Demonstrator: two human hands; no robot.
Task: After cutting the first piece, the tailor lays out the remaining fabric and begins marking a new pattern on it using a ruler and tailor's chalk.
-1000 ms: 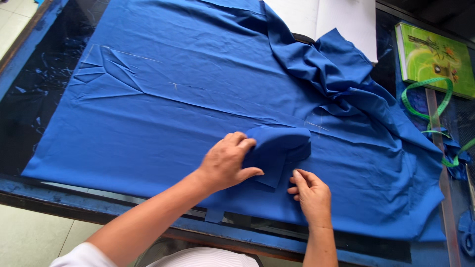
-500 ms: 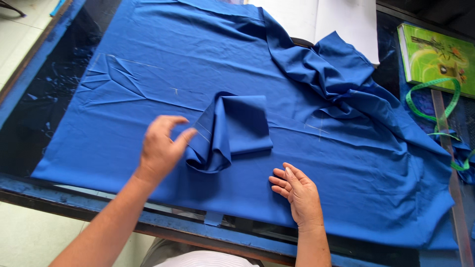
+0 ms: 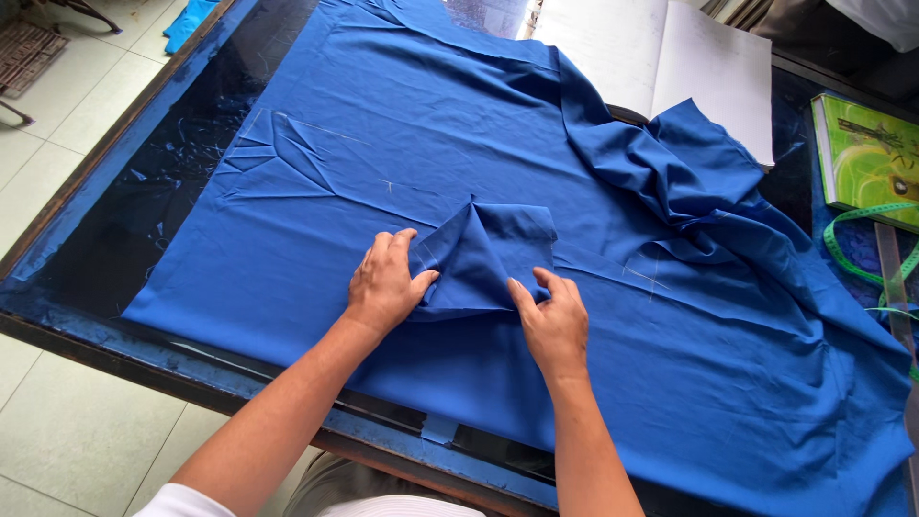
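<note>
Blue woven cloth, one big sheet [image 3: 316, 230], covered most of the dark glass-topped table [image 3: 115, 201]. A smaller folded blue piece [image 3: 483, 258] sat on top of it, roughly centre frame.

Left hand [image 3: 385, 282] was at the 9 o'clock side of the folded piece, fingers curled, thumb tucked under its edge: a pinch on the fabric, not a flat press. Right hand [image 3: 553, 321] was at its 4 o'clock corner, fingers mostly extended and resting on the cloth, index fingertip on the fold edge. Looked like pressing, not gripping, though I couldn't tell whether anything was caught under the palm.

At 2 o'clock the sheet bunched into a loose heap [image 3: 670, 182], part of it lying over a white open book [image 3: 661, 67]. A green book [image 3: 866, 158] and a green measuring tape [image 3: 862, 254] sat at 3 o'clock.

Risks, my read:
- Same colour on both layers, so the left pinch could grab the sheet underneath too and drag it.
- The crease fan at 10 o'clock [image 3: 278, 158] suggested the sheet slides easily on glass; any sideways pull would shift it.
- The bunched heap could pull the book or tape along if the sheet moved.
</note>
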